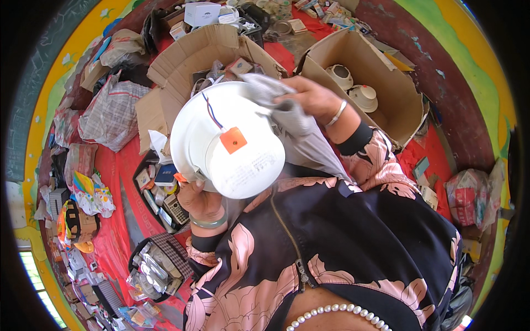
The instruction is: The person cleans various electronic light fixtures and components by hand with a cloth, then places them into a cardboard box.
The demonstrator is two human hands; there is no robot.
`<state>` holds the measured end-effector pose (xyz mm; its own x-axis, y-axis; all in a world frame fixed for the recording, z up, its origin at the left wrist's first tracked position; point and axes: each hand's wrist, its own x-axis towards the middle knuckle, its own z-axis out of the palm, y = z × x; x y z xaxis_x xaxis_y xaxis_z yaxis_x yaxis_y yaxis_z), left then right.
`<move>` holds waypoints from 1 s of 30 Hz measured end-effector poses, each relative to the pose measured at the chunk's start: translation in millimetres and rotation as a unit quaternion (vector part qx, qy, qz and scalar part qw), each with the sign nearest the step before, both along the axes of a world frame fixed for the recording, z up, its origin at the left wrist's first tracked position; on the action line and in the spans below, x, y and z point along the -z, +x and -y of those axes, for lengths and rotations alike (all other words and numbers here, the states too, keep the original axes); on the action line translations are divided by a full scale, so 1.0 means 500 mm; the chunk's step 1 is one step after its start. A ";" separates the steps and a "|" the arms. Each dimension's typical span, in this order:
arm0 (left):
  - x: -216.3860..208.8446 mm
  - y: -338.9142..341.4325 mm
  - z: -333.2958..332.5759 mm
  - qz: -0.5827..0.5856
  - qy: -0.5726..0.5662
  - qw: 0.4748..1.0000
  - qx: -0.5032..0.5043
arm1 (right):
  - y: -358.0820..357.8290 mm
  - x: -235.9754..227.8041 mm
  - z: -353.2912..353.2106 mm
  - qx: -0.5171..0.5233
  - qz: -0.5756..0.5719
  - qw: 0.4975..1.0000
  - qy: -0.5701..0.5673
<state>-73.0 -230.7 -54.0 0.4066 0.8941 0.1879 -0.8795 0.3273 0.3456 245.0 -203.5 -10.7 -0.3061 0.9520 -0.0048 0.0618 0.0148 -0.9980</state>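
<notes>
A white recessed downlight (248, 174) is held up in front of my chest, its wide round rim to the left and its back toward me. An orange connector block (232, 140) with blue and red-brown wires is on its back. My left hand (199, 201) grips the lamp at its lower left side, fingers partly hidden behind it. In my right hand (312, 99) is a grey cloth (290, 113), bunched against the lamp's upper right edge and blurred by motion. More cloth hangs down toward my jacket.
Behind the lamp stands an open cardboard box (207, 49) with mixed items inside. Another cardboard box (406, 91) at the right holds similar white lamps (363, 98). To the left are a crate (152, 193) of small goods, a basket (157, 267) and a plaid bag (113, 113).
</notes>
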 end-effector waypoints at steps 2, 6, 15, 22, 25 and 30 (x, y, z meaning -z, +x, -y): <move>0.032 -0.025 -0.014 -0.055 0.017 0.998 -0.034 | 0.076 0.034 -0.007 0.099 -0.233 0.966 -0.051; 0.025 -0.050 -0.029 0.059 0.090 0.993 0.052 | 0.299 0.136 -0.076 0.100 0.450 0.876 0.141; 0.013 -0.043 -0.039 0.093 0.086 0.990 0.062 | 0.040 -0.152 -0.038 0.309 0.071 0.914 0.251; 0.027 -0.045 -0.046 0.006 0.018 1.000 0.018 | -0.133 -0.173 -0.043 0.052 0.225 0.895 0.382; 0.018 -0.032 -0.040 0.010 0.043 0.999 0.019 | -0.126 -0.139 -0.071 0.014 0.166 0.935 0.312; 0.027 -0.031 -0.023 0.004 -0.024 1.000 -0.004 | -0.096 -0.120 -0.072 -0.011 0.102 0.955 0.278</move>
